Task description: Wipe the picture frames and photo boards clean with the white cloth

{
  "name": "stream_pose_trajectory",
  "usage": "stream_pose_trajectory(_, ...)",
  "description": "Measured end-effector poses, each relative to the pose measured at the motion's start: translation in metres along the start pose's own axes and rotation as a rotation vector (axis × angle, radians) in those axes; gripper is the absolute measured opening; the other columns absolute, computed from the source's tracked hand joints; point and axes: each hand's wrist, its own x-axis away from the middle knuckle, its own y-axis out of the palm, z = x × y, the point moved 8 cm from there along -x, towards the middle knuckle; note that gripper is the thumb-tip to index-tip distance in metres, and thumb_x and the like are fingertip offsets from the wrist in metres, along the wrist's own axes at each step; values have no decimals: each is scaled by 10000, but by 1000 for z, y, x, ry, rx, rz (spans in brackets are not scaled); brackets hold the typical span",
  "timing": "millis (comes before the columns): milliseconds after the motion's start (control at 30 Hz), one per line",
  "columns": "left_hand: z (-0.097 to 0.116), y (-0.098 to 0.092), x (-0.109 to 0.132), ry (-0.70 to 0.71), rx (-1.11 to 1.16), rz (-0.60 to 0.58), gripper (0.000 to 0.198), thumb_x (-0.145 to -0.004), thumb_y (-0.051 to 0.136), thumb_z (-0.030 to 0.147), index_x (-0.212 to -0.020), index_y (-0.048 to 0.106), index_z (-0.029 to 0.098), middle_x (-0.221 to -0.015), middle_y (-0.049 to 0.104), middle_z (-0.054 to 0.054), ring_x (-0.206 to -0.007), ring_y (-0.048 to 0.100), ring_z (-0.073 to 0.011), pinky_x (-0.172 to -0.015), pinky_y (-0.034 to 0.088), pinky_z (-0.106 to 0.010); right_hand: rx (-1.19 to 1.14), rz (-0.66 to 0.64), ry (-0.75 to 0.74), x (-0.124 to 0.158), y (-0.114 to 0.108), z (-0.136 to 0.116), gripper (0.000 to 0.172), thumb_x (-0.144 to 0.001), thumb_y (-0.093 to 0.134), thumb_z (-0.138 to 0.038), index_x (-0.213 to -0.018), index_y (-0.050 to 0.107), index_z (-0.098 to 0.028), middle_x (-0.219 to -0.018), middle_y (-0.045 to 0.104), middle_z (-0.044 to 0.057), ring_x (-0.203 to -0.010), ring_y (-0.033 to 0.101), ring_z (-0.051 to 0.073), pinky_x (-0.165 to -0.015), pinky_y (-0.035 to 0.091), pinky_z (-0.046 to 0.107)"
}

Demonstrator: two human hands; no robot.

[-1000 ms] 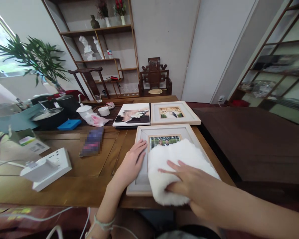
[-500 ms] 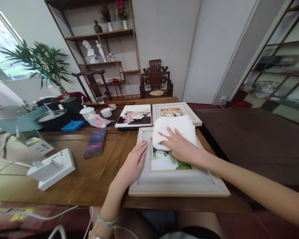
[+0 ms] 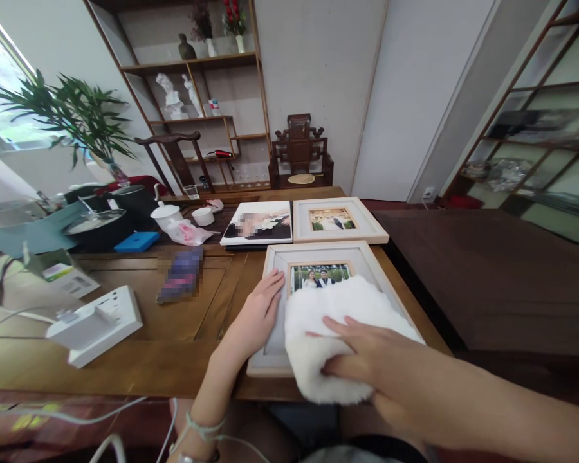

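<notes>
In front of me on the table lies a picture frame [image 3: 374, 254] with a pale wooden edge and a photo [image 3: 321, 273] in its middle. My left hand [image 3: 260, 308] rests flat on the frame's left side, fingers stretched out. A folded white towel [image 3: 313, 321] covers the lower part of the frame and hangs over its near edge. My right hand [image 3: 367, 360] grips the towel, its thumb tucked under a fold and its fingers on top.
Behind lie a second picture frame [image 3: 369, 228] and a white-edged picture [image 3: 260, 222]. Left on the wooden table [image 3: 174, 347] are a white power strip [image 3: 103, 328], a small box [image 3: 60, 273], a blue case [image 3: 137, 242] and a white teapot [image 3: 166, 215]. A dark table [image 3: 487, 276] adjoins on the right.
My right hand has drawn the towel from the frame's upper part down toward me, uncovering the top of the photo and the frame behind. My left hand stays in place.
</notes>
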Motion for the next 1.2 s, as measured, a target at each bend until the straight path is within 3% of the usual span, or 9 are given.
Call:
stream_pose_trajectory(167,0,-2,1,-6,30,15,409,-907,308,243,-1235,507,103,-1345,465,-109,-1294,354,-192,-1092,276,-390,135,159,159,-30,2,70,714,-585,379,56,-1243,483,-200,-1454,274,71,-1326,190,314,-1042,238,506)
stream_pose_trajectory(300,2,-6,2,-28,63,38,408,-919,312,295,-1244,500,135,-1373,434,-88,-1291,359,-190,-1092,276,-383,259,189,255,-58,-6,102,747,-620,384,66,-1326,393,-179,-1454,262,114,-1320,160,370,-1009,244,563)
stream_pose_trajectory(400,4,-11,3,-25,78,100,426,-926,301,313,-1290,445,145,-1401,396,-78,-1297,347,-175,-1099,262,-356,284,108,224,-72,-3,86,745,-625,386,72,-1325,397,-181,-1447,274,130,-1308,169,399,-978,258,601)
stream_pose_trajectory(533,3,-17,5,-13,117,169,443,-931,280,327,-1308,415,138,-1397,400,-87,-1297,345,-169,-1098,258,-345,238,-42,95,-70,14,32,582,-682,451,-14,-1249,481,-145,-1436,283,164,-1287,209,427,-945,306,608)
stream_pose_trajectory(700,4,-18,5,-7,125,167,424,-931,274,320,-1268,463,146,-1384,418,-87,-1289,360,-181,-1090,272,-369,289,3,-68,-54,28,-10,441,-718,519,-108,-1153,571,-150,-1434,290,154,-1286,197,439,-979,248,619)
stream_pose_trajectory(833,4,-12,3,-46,88,90,417,-906,356,311,-1263,468,129,-1337,478,-101,-1251,419,-202,-1065,322,-364,272,-17,-44,-40,35,4,398,-715,514,-107,-1098,614,-149,-1409,349,136,-1286,242,398,-996,256,585)
stream_pose_trajectory(933,4,-8,2,-37,56,56,400,-901,362,288,-1247,489,135,-1344,471,-93,-1267,397,-200,-1076,305,-376,232,-45,31,-21,30,24,487,-643,479,-28,-1090,621,-159,-1405,362,108,-1290,258,368,-1002,263,573)
stream_pose_trajectory(1067,4,-6,2,-14,40,42,382,-891,371,264,-1233,507,162,-1355,458,-87,-1282,375,-208,-1076,300,-422,136,-59,106,11,10,45,602,-575,401,45,-1049,640,-239,-1386,407,24,-1295,295,281,-1031,275,492)
stream_pose_trajectory(1200,4,-4,2,-24,32,17,384,-886,383,257,-1226,516,139,-1350,462,-100,-1294,354,-210,-1082,292,-410,22,-98,180,29,-16,68,591,-570,397,36,-970,664,-308,-1236,564,-10,-1158,487,247,-918,418,374)
